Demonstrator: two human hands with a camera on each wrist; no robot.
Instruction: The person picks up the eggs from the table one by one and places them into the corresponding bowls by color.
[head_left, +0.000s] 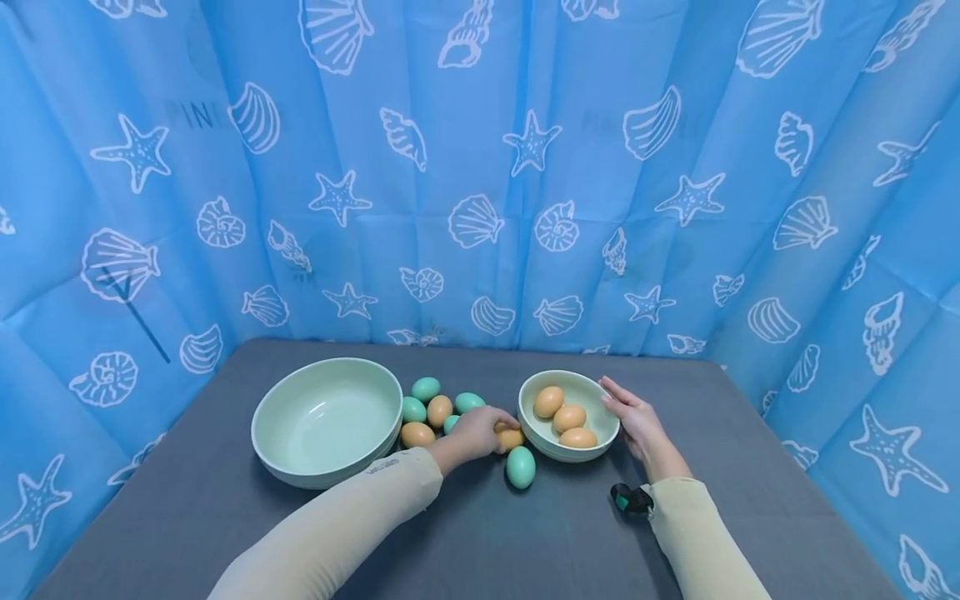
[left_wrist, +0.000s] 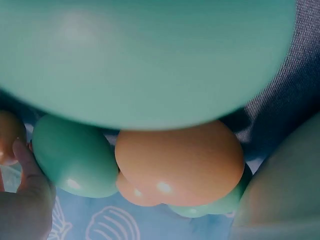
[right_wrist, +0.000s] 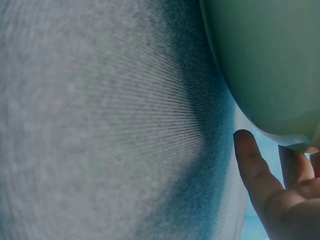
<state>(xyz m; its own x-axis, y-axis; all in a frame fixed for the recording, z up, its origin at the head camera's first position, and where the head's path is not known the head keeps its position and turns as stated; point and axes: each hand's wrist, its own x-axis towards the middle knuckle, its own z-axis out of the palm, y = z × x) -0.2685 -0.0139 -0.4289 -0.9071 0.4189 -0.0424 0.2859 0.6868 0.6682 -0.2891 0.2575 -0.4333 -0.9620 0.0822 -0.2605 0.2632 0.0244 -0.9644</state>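
My left hand reaches in among loose eggs between two bowls. Its thumb and fingers hold a brown egg beside the small green bowl; the left wrist view shows the thumb against this brown egg. Three brown eggs lie inside the small bowl. My right hand grips that bowl's right rim, thumb on the rim and fingers along the outside. In the right wrist view, one finger extends past the bowl's wall. A green egg lies just in front of the left fingers.
A larger green bowl stands on the left of the grey tabletop. Several green eggs and brown eggs cluster at its right side, partly behind the left hand. A blue curtain with shell prints hangs behind the table.
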